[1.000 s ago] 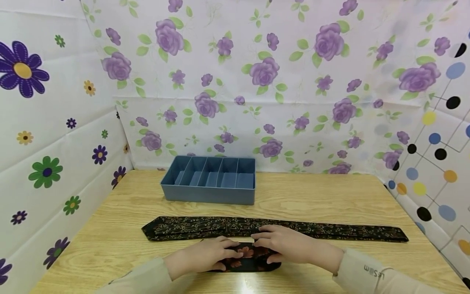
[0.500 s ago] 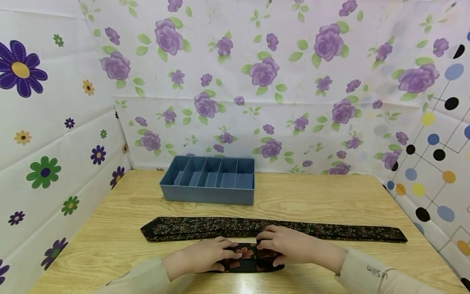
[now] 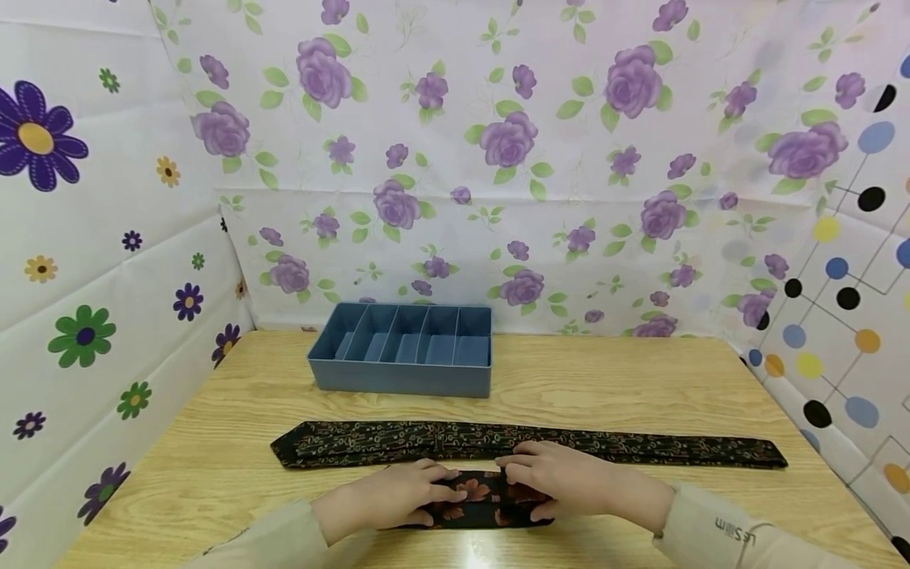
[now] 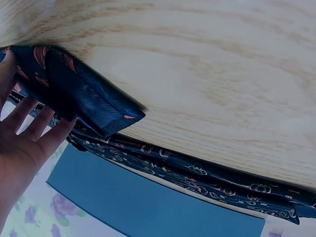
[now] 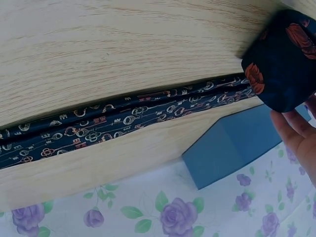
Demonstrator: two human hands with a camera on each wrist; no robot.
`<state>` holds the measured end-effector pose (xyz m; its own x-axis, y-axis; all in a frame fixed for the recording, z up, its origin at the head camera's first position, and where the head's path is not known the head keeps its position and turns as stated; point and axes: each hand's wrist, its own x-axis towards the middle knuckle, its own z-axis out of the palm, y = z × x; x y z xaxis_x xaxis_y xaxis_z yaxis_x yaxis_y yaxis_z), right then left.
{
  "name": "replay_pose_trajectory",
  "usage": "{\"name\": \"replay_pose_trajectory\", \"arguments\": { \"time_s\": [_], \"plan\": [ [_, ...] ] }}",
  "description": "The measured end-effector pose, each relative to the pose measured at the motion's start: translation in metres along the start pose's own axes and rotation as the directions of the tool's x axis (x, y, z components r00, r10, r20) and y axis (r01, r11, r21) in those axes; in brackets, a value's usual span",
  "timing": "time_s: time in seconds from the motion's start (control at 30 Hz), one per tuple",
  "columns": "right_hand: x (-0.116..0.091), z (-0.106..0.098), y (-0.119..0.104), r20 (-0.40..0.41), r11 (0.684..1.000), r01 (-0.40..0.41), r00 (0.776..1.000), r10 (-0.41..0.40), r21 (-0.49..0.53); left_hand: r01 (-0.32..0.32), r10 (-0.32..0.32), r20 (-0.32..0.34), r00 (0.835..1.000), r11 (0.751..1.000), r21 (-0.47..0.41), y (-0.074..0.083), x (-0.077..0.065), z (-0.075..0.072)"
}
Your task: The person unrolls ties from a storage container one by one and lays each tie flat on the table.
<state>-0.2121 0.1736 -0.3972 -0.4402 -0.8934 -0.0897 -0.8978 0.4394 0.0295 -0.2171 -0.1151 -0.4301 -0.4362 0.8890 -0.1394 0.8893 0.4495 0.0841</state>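
A black necktie with red-orange flowers point(image 3: 483, 510) lies folded into a short flat bundle near the front of the table. My left hand point(image 3: 394, 494) grips its left part, thumb at the near edge and fingers at the far edge. The right hand point(image 3: 572, 480) holds the right end the same way. In the left wrist view, the folded necktie's point(image 4: 81, 91) loose end shows its dark lining. A rounded fold of the floral tie point(image 5: 281, 54) appears in the right wrist view. Just beyond, a second dark necktie with a key pattern point(image 3: 370, 442) lies stretched out lengthwise.
A blue-grey box point(image 3: 401, 378) with several compartments stands behind the key-patterned tie, left of the middle. The wooden table point(image 3: 626, 379) is bounded by a purple-rose cloth point(image 3: 426, 253) at the back and printed cloths on both sides.
My right hand has shifted slightly right with the folded end of the floral tie, so more of the tie shows between the hands. The left hand stays almost in place.
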Motion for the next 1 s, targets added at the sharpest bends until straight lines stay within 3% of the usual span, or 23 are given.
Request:
{"name": "replay_pose_trajectory", "arguments": {
  "time_s": [0.4, 0.57, 0.83, 1.0],
  "plan": [
    [0.0007, 0.0005, -0.0027, -0.006, 0.999, -0.032, 0.999, 0.033, 0.026, 0.049, -0.047, 0.033, 0.998, 0.997, -0.055, 0.0011, -0.0029, -0.002],
    [0.0005, 0.0023, -0.0018, -0.033, 1.0, -0.01, 0.999, 0.011, 0.021, 0.068, -0.065, 0.05, 0.997, 0.995, -0.076, -0.0008, -0.0059, -0.003],
    [-0.0003, 0.0042, 0.0001, -0.072, 0.998, 0.044, 0.996, -0.047, -0.044, 0.04, -0.039, 0.029, 0.999, 0.997, -0.067, -0.0048, -0.0091, -0.001],
    [-0.0005, 0.0038, 0.0, -0.071, 0.999, 0.032, 0.997, -0.035, -0.037, 0.029, -0.028, 0.012, 1.0, 0.998, -0.057, -0.0059, -0.0096, -0.0001]
  ]
}}
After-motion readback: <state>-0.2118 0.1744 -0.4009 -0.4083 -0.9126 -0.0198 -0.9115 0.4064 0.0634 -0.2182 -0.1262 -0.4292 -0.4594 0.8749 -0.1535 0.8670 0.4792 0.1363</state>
